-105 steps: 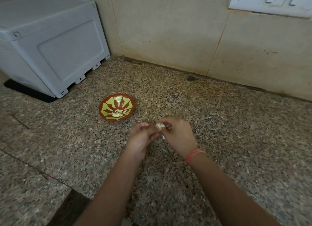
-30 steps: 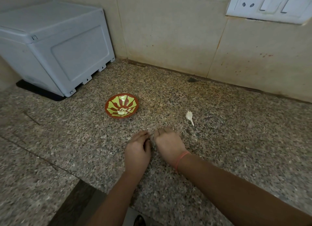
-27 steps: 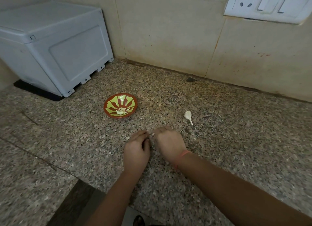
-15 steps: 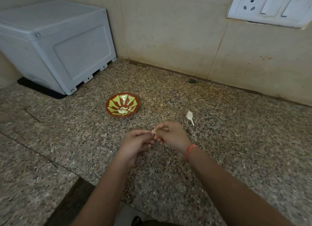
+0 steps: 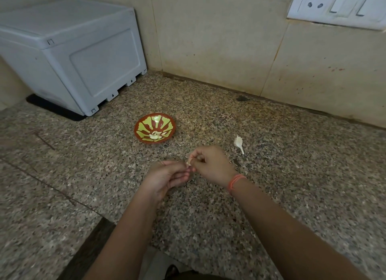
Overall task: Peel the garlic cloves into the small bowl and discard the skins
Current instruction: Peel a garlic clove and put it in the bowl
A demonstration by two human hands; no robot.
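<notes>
A small red and green bowl (image 5: 155,128) sits on the granite counter with pale peeled garlic cloves (image 5: 155,135) in its bottom. Just in front of it, above the counter, my left hand (image 5: 167,176) and my right hand (image 5: 211,162) meet at the fingertips and pinch a small garlic clove (image 5: 189,161) between them. Most of the clove is hidden by the fingers. A white piece of garlic skin with a stem (image 5: 238,143) lies on the counter to the right of my right hand.
A grey plastic appliance (image 5: 69,52) stands at the back left on a black mat. The tiled wall runs along the back, with a switch and socket plate (image 5: 338,7) at the top right. The counter's front edge (image 5: 129,238) drops away below my arms.
A second ago both hands lay knuckles up on the counter; they have since lifted and now pinch a clove together. The skin piece appeared on the counter after the earliest frame.
</notes>
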